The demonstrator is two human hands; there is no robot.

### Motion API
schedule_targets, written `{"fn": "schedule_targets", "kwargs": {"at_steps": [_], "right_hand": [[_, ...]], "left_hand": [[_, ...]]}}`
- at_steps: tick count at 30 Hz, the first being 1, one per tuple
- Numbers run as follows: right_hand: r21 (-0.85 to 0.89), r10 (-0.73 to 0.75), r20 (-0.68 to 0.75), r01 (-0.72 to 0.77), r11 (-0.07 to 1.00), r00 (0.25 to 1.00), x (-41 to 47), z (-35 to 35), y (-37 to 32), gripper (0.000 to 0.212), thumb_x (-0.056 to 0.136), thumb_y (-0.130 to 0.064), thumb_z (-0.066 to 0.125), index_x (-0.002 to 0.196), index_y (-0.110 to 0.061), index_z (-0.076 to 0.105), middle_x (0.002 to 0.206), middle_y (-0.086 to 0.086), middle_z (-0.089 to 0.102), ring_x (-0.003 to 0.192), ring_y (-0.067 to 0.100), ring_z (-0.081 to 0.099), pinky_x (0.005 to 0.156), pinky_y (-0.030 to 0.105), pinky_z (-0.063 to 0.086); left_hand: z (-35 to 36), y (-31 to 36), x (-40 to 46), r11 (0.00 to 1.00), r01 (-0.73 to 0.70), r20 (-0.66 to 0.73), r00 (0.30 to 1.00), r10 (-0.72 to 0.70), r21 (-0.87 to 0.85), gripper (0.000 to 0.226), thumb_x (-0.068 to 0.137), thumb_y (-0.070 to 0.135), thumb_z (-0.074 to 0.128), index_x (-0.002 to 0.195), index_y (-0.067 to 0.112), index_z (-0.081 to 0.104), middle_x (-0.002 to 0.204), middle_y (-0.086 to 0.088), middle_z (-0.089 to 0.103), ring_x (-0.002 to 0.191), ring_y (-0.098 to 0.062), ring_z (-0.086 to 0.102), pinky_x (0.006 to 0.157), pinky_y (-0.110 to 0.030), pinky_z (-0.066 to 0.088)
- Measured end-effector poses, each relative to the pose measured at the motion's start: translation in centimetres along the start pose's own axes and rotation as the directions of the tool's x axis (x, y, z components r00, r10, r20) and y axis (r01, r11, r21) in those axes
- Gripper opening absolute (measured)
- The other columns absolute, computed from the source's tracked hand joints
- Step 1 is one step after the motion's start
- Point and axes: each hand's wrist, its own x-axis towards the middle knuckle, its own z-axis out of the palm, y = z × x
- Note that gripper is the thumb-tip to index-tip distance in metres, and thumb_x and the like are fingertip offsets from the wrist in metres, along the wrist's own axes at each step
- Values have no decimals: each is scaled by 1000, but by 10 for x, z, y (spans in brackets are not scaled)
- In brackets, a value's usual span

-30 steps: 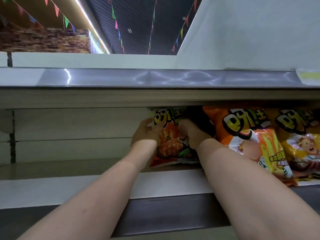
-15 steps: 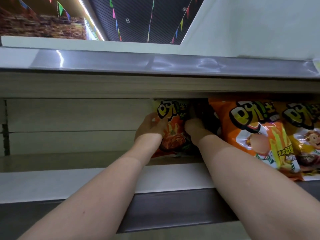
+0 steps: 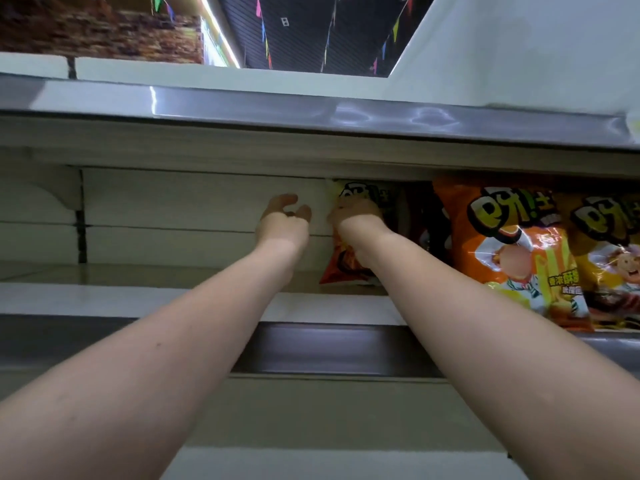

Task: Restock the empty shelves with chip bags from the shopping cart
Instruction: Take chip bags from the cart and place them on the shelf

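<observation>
An orange chip bag stands upright deep on the white shelf, at the left end of a row of bags. My right hand is on the bag's upper part, fingers curled over its top. My left hand hovers just left of the bag, apart from it, with loosely curled fingers that hold nothing. My right wrist hides part of the bag's front.
To the right stand a dark bag, a large orange bag and a yellow bag. The shelf above overhangs closely. Left of my hands the shelf is bare back to the white back panel.
My left hand has let go of the orange bag and moved a little to the left. The bag now stands more upright, further back, under my right hand.
</observation>
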Motion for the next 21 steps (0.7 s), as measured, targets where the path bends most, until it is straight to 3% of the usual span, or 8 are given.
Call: {"fn": "schedule_targets", "kwargs": {"at_steps": [2,4,8,14,19,21], "right_hand": [[2,-18,78,18,1000,997,-8,13,-13,40,98,-13,43,137,-3,41,140,13,45,125,28,46,104,32,41],[20,-53,110,51,999,993,-16,27,-26,36,98,-15,45,132,-3,48,132,12,50,116,26,50,102,35,44],[127,-67,213,40,991,975,-33,68,-55,26,94,-17,52,116,-5,59,103,7,55,93,20,54,91,35,50],[300,-185,384,67,951,905,-61,141,-90,26,90,-12,56,115,-5,58,99,11,58,92,23,56,91,39,52],[433,-280,513,37,901,811,-97,197,-122,31,90,-6,52,120,-10,56,106,8,57,91,20,52,61,26,43],[454,-310,562,27,890,767,-114,216,-135,24,90,-7,52,112,-13,56,108,7,55,95,21,54,61,25,44]], "left_hand": [[-19,-1,-3,1000,14,-55,998,-12,22,30,98,20,47,128,21,48,106,-3,50,76,-15,47,67,-20,37],[-41,-3,-6,999,15,-113,994,-11,33,30,97,19,47,127,16,49,101,-4,50,77,-16,47,60,-22,36],[-101,-6,-11,993,31,-233,972,-5,110,31,99,22,44,128,12,50,107,-9,55,93,-23,51,77,-25,39],[-198,-10,-28,966,101,-431,902,12,239,32,97,25,47,127,18,53,125,-7,56,114,-27,53,99,-35,44],[-271,-12,-48,957,128,-591,805,52,259,25,93,23,49,116,18,59,121,-9,61,112,-28,57,96,-38,45],[-301,-13,-57,951,149,-622,781,55,272,22,93,22,48,113,20,58,119,-7,61,110,-27,57,93,-37,46]]}}
